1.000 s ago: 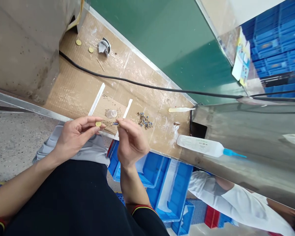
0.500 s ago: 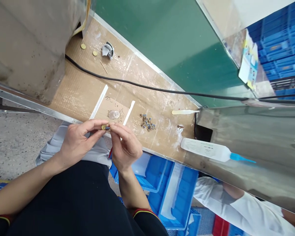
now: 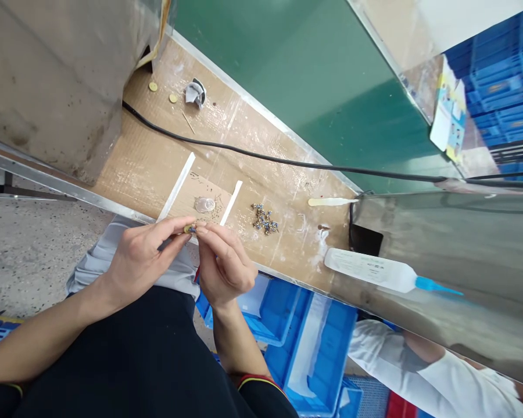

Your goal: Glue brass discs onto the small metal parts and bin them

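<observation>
The left hand [image 3: 146,255] and right hand [image 3: 224,273], held close with fingers curled, pinch a small brass disc [image 3: 186,230] and a blue-and-metal fitting [image 3: 193,229] at their fingertips, which hide how the two meet. A heap of fittings [image 3: 265,219] lies at 3 o'clock on the cardboard [image 3: 157,180], a clear dish [image 3: 204,204] at 1 o'clock.

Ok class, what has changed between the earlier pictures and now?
The right hand has moved its small blue part across to the yellow disc in the left hand, so the two now meet at the fingertips. Neither was let go. The pile of parts on the cardboard stayed put.
</observation>
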{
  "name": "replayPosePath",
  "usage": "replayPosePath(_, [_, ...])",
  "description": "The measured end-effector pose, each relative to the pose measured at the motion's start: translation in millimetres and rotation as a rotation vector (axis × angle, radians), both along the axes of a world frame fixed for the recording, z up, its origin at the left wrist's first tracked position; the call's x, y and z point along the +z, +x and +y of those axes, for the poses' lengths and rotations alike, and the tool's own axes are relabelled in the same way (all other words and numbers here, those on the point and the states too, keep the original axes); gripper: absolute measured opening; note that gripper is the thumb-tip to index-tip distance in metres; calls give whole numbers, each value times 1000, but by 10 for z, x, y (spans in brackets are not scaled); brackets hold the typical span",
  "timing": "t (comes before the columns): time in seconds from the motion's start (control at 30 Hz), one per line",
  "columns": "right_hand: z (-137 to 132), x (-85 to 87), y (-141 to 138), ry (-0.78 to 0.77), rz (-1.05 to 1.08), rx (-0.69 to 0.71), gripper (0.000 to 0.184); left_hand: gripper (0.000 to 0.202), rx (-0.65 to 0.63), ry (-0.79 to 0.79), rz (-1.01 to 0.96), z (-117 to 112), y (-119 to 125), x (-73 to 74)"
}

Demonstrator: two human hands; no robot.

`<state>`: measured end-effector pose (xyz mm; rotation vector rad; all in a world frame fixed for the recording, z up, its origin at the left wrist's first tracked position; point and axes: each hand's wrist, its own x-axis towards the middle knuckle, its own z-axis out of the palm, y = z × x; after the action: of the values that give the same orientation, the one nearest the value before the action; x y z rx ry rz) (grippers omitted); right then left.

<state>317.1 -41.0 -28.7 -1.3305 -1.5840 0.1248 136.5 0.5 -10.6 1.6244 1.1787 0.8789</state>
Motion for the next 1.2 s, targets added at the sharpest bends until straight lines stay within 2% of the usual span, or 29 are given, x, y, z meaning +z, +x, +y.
replayPosePath(0.2, [-19, -30, 23, 56, -75, 33, 56, 25, -26, 173, 90, -8, 9, 62])
replayPosePath(0.5, [-45, -88, 44, 79, -118, 61, 63, 25, -35, 182, 178, -12, 17, 116])
replayPosePath(0.6, [-47, -94, 63, 90, -135, 54, 62, 26, -39, 186, 128, -8, 30, 136])
replayPosePath(0.77, [-64, -33, 100, 124, -161, 70, 57, 23, -40, 96, 53, -3, 41, 150])
replayPosePath(0.83, [-81, 20, 99, 73, -79, 75, 48, 22, -28, 92, 52, -10, 48, 141])
replayPosePath(1.03, [-113, 110, 34, -249, 411, -3, 15, 25, -32, 166, 79, -46, 96, 146])
replayPosePath(1.2, [-113, 96, 11, -295, 578, 1, 5, 32, -47, 314, 109, -64, 153, 142])
